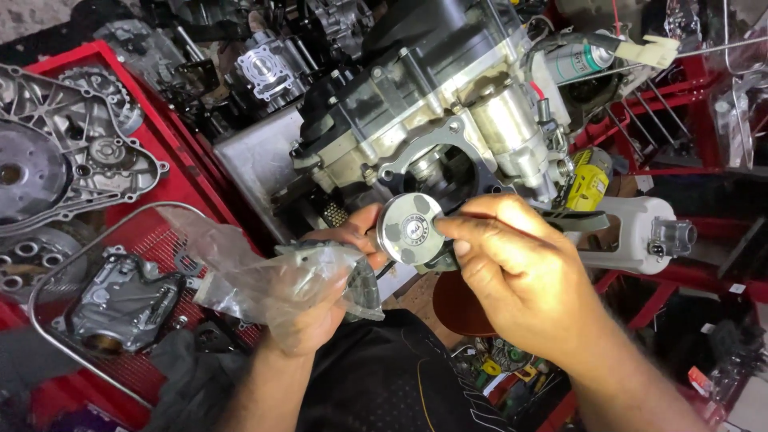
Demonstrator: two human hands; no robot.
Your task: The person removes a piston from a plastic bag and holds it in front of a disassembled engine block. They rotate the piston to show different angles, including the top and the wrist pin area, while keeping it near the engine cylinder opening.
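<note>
A round silver piston (410, 228) is held in front of the open bore of a grey engine block (432, 120). My left hand (320, 296) grips the piston from the left and also holds a crumpled clear plastic bag (264, 276). My right hand (516, 268) pinches the piston's right edge with thumb and forefinger. The piston crown faces me, with a stamped mark at its centre.
A red metal tray (172, 160) on the left carries a grey crankcase cover (72, 156), a clutch part (20, 256) and a smaller cover (120, 300). A white cylindrical part (632, 232), a spray can (580, 60) and red rack bars (664, 120) stand at right.
</note>
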